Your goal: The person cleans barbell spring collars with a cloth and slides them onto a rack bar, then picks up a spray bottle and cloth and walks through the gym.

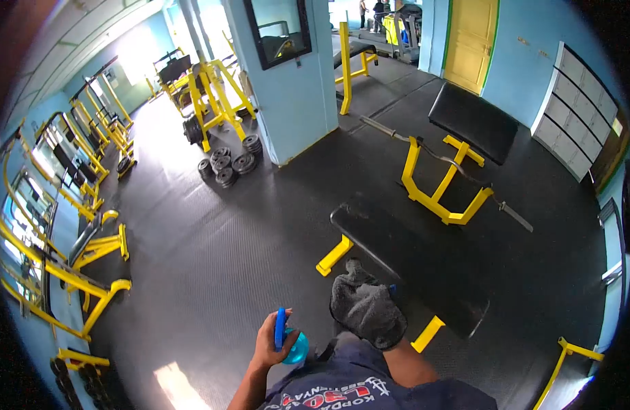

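Note:
My left hand (266, 342) is wrapped around a spray bottle (298, 348) with a blue trigger head and see-through teal body, held low in front of my shirt. A dark grey cloth (365, 307) covers my right hand (395, 352), hiding its fingers; the cloth hangs in folds over it. A small bit of blue shows at the cloth's right edge, too little to name. Just beyond the cloth stands a flat black padded bench (404, 256) with yellow legs. In this view the cloth overlaps the bench's near side; whether they touch I cannot tell.
Behind the flat bench is a yellow curl bench (441, 198) with a black pad (473, 123) and a bent bar (452, 162). Weight plates (226, 167) lie by a blue pillar (298, 102). Yellow machines (100, 246) line the left wall. Lockers (576, 109) stand at right.

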`<state>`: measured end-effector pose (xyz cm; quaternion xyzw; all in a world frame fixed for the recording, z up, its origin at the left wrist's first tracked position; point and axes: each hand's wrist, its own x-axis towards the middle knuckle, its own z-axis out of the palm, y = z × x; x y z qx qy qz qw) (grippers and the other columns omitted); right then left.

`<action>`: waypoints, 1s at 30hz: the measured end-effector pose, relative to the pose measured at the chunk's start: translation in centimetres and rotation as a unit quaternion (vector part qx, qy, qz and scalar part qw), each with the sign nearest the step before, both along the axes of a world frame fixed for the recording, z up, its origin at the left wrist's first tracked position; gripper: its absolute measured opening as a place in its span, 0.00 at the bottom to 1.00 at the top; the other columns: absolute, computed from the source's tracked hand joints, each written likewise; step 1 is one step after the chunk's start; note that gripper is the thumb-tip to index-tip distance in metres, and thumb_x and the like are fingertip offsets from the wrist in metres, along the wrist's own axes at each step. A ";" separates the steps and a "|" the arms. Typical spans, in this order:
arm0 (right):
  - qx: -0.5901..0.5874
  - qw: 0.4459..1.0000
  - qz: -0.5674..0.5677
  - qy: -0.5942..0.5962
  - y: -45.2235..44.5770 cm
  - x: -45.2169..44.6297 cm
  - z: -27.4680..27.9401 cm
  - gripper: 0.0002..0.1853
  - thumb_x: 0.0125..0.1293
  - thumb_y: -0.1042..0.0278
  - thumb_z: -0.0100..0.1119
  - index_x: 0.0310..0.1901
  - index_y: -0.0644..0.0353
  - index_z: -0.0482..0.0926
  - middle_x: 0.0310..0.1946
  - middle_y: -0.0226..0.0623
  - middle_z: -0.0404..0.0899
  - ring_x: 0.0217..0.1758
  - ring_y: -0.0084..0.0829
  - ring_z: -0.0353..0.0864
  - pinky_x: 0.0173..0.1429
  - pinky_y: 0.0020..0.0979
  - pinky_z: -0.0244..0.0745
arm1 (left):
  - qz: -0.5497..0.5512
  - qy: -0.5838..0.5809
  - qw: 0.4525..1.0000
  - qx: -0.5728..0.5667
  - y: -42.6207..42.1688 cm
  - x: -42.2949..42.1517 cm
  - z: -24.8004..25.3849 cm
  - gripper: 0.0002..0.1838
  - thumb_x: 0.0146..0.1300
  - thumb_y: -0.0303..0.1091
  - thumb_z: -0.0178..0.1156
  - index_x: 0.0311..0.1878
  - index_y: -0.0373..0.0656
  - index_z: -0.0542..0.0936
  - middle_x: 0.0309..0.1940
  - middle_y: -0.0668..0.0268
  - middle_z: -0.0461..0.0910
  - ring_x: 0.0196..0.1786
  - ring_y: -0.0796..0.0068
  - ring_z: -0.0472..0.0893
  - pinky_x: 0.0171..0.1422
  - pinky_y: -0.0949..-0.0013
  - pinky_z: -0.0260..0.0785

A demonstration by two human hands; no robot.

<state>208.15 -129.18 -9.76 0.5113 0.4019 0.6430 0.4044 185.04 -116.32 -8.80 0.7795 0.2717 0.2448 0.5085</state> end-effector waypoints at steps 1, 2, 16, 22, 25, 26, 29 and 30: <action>-0.008 0.983 0.091 0.159 1.9 2.3 1.3 0.05 0.64 0.70 0.55 0.40 0.57 0.73 0.27 0.33 0.72 0.27 0.28 0.73 0.33 0.33 0.74 | -0.004 0.009 1.000 0.023 2.2 1.3 0.7 0.26 0.52 0.33 0.69 0.54 0.38 0.73 0.47 0.55 0.78 0.50 0.58 0.79 0.54 0.62 0.70; -0.019 0.932 0.180 0.314 3.5 4.0 2.1 0.04 0.64 0.69 0.54 0.37 0.57 0.72 0.29 0.31 0.71 0.24 0.28 0.72 0.32 0.31 0.74 | -0.004 0.018 0.999 0.042 4.0 2.3 1.2 0.26 0.52 0.33 0.69 0.54 0.38 0.73 0.46 0.55 0.78 0.49 0.58 0.80 0.53 0.62 0.71; -0.287 0.852 -0.219 -0.380 30.7 17.3 1.9 0.04 0.68 0.68 0.51 0.39 0.58 0.71 0.31 0.31 0.69 0.33 0.26 0.73 0.39 0.26 0.74 | -0.072 -0.014 0.997 -0.034 34.2 19.2 0.0 0.25 0.53 0.32 0.69 0.53 0.39 0.74 0.47 0.58 0.78 0.47 0.67 0.79 0.52 0.66 0.71; -0.451 0.601 -0.248 -0.612 41.5 23.0 1.4 0.17 0.73 0.54 0.44 0.53 0.55 0.73 0.43 0.39 0.78 0.43 0.34 0.81 0.49 0.32 0.81 | -0.173 0.054 0.983 0.020 48.1 28.0 0.6 0.26 0.52 0.36 0.69 0.53 0.38 0.74 0.44 0.53 0.78 0.48 0.56 0.80 0.53 0.61 0.71; -0.462 0.335 -0.221 -0.791 46.0 28.0 2.9 0.17 0.74 0.57 0.44 0.58 0.56 0.71 0.49 0.38 0.77 0.47 0.34 0.81 0.53 0.35 0.80 | -0.196 0.048 0.979 0.019 53.4 34.2 1.5 0.25 0.53 0.36 0.68 0.54 0.38 0.74 0.45 0.52 0.78 0.49 0.56 0.80 0.54 0.61 0.71; -0.479 0.309 -0.254 -0.781 46.7 29.6 1.3 0.18 0.74 0.59 0.43 0.59 0.56 0.70 0.52 0.37 0.76 0.49 0.33 0.80 0.56 0.34 0.78 | -0.200 0.043 0.979 0.023 54.0 35.9 1.5 0.25 0.53 0.35 0.67 0.54 0.37 0.74 0.46 0.52 0.78 0.50 0.56 0.80 0.54 0.60 0.71; -0.504 0.393 -0.292 -0.712 50.7 35.2 1.1 0.18 0.75 0.60 0.42 0.61 0.55 0.68 0.55 0.36 0.75 0.53 0.33 0.78 0.62 0.34 0.74 | -0.216 0.051 0.975 0.006 58.4 42.7 0.9 0.25 0.53 0.35 0.67 0.54 0.37 0.74 0.47 0.52 0.78 0.50 0.56 0.80 0.54 0.61 0.71; -0.501 0.492 -0.302 -0.645 51.9 37.5 1.3 0.18 0.75 0.60 0.41 0.62 0.55 0.68 0.55 0.36 0.75 0.54 0.32 0.77 0.64 0.34 0.72 | -0.217 0.053 0.975 0.008 59.5 44.9 0.4 0.25 0.53 0.35 0.67 0.54 0.37 0.74 0.47 0.52 0.78 0.50 0.56 0.80 0.54 0.61 0.71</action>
